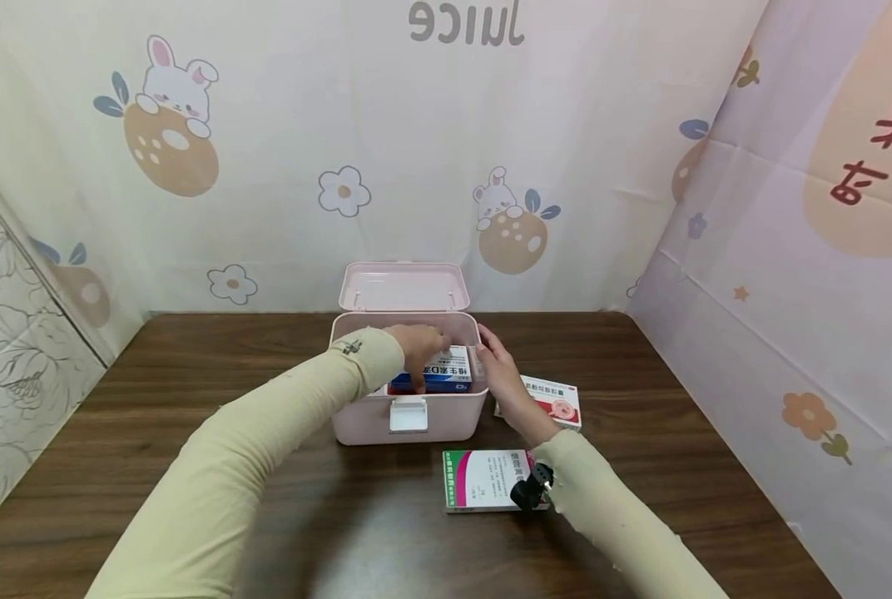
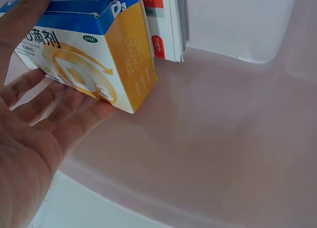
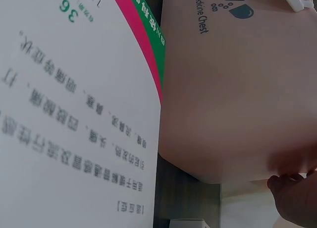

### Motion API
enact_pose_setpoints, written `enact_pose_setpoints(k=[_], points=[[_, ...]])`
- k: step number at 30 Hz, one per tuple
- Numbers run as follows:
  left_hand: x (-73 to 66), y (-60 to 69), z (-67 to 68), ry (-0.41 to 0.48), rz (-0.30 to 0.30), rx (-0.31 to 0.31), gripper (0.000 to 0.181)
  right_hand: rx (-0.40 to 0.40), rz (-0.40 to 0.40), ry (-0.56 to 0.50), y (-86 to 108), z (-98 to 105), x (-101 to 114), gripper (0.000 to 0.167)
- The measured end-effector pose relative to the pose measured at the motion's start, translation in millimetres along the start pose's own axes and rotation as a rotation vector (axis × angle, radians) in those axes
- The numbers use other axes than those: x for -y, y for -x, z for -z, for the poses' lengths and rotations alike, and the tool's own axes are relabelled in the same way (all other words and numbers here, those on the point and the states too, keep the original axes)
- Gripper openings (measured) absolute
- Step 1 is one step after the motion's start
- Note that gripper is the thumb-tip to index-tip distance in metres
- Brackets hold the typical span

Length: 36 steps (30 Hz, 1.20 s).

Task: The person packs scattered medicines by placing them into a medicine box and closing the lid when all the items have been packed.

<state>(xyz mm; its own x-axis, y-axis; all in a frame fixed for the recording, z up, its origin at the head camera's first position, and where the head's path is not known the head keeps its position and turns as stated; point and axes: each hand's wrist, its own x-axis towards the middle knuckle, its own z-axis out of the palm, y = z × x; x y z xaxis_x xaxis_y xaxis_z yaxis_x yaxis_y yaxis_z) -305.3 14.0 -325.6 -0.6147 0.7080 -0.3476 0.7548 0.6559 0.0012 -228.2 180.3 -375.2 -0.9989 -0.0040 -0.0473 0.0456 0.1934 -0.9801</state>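
A pink medicine chest (image 1: 356, 424) stands on the table with its lid (image 1: 404, 287) raised. My left hand (image 1: 421, 348) reaches inside and holds a blue, white and yellow vitamin D drops box (image 2: 79, 54). In the left wrist view its thumb lies over the top and its fingers against the lettered face. The box is tilted. My right hand (image 1: 502, 374) rests against the chest's right side near the rim, its fingers fairly straight. In the right wrist view only a small part of that hand (image 3: 297, 196) shows.
Behind the vitamin box a white and red box (image 2: 171, 29) stands in the chest. A white, green and pink medicine box (image 1: 487, 478) lies on the table under my right wrist. Another white and red box (image 1: 558, 399) lies right of the chest. A white latch (image 1: 408, 413) hangs in front.
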Motion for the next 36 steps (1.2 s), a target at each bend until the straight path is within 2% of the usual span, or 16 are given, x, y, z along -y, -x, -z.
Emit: enact_pose_setpoints(k=[8, 15, 18, 22, 27, 30, 33, 36], points=[[0.8, -5.8, -8.4, -0.051, -0.004, -0.003, 0.082, 0.000, -0.002, -0.009, 0.0, -1, 0, 0.052], [4.3, -3.5, -12.1, -0.116, -0.044, -0.037, 0.080, -0.002, -0.001, -0.004, 2.3, -2, 5, 0.052], [4.7, -0.9, -11.8, -0.110, -0.043, -0.043, 0.081, -0.012, 0.002, -0.001, -0.5, -3, -1, 0.052], [7.5, 7.9, -3.4, -0.029, -0.013, -0.065, 0.073, -0.010, 0.005, 0.005, -1.6, -3, 0, 0.051], [18.7, 33.3, 21.2, 0.082, -0.015, -0.164, 0.052, -0.007, 0.016, 0.022, -4.2, 0, 2, 0.051], [30.4, 58.5, 29.8, 0.131, -0.006, -0.249, 0.047, -0.003, 0.014, 0.027, -5.4, -1, 3, 0.052], [42.6, 83.1, 30.2, 0.207, 0.032, -0.331, 0.045, -0.007, 0.010, 0.034, -5.4, -2, 3, 0.052], [54.0, 104.2, 20.6, 0.284, 0.059, -0.421, 0.047, -0.013, 0.005, 0.031, -4.7, -2, 4, 0.052]])
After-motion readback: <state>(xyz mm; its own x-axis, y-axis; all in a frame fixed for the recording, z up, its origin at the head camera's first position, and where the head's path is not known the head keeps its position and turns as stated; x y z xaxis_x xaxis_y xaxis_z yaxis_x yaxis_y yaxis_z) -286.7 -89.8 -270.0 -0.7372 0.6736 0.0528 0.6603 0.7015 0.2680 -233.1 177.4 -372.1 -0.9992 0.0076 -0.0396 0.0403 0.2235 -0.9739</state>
